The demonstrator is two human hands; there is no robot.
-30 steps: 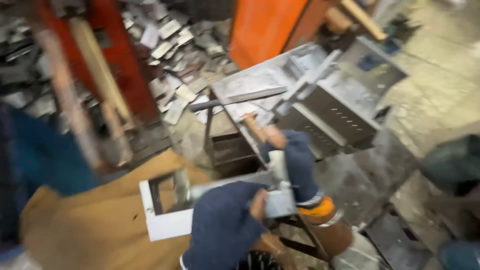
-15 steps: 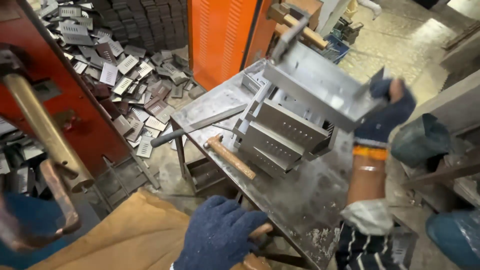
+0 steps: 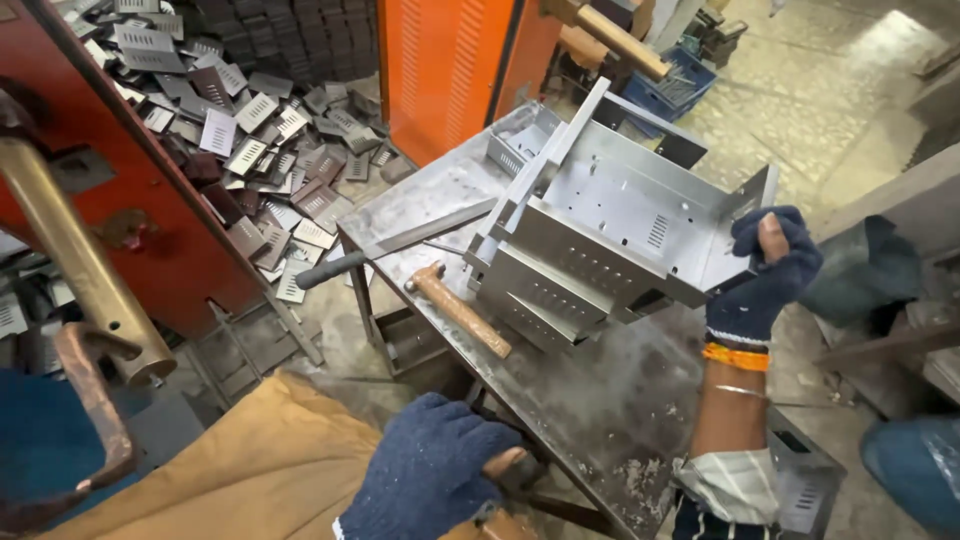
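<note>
Just one view here, a head-worn cam looking steeply down and a bit forward from close up. The steel bench [image 3: 600, 400] runs diagonally through the middle, floor all around, wearer's own gloved left hand [image 3: 425, 480] at the bottom edge.

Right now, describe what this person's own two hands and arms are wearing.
Both hands wear dark blue knitted gloves, worn through at some fingertips. The right hand has an orange band and a thin bangle at the wrist, below them a bare forearm, then a rolled-up pale sleeve with a checked pattern. The left hand shows only its glove; its arm is out of view.
</note>
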